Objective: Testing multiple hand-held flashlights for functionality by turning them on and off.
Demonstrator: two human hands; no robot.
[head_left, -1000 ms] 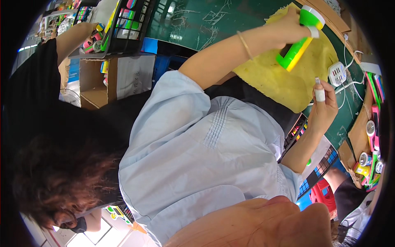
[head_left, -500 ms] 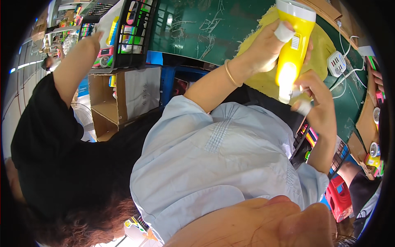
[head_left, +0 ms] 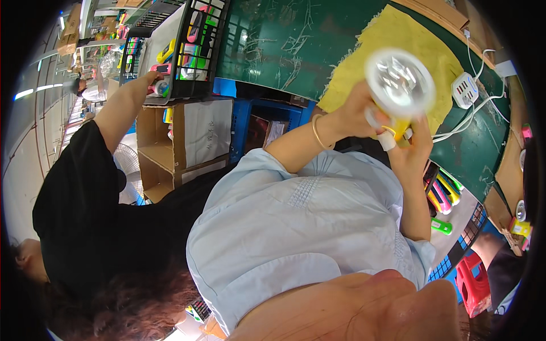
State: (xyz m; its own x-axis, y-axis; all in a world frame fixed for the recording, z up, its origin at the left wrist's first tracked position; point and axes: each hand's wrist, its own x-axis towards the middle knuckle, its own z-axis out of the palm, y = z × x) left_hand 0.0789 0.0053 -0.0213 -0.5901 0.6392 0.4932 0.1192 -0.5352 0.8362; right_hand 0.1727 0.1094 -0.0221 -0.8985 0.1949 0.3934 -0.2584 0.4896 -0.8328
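Flashlight (head_left: 400,82), yellow-bodied with a wide clear lens turned toward the camera, held in the upper right of the frame, above the yellow cloth (head_left: 398,40) on the green bench (head_left: 284,51). Left hand (head_left: 350,116) curled round the neck just under the lens; right hand (head_left: 415,150) pinching the yellow body from below, taped fingers (head_left: 387,139) pressed against it.

Likely trouble: a slip. Grip set low on a top-heavy head, smooth tape on smooth plastic, so possibly a tilt, then a drop onto the bench edge and a cracked lens. Also worth minding: white power strip (head_left: 464,90) and its cables just right of the hands, easily snagged. Co-worker's hand (head_left: 149,79) at the black wire basket (head_left: 193,45), upper left, well apart.
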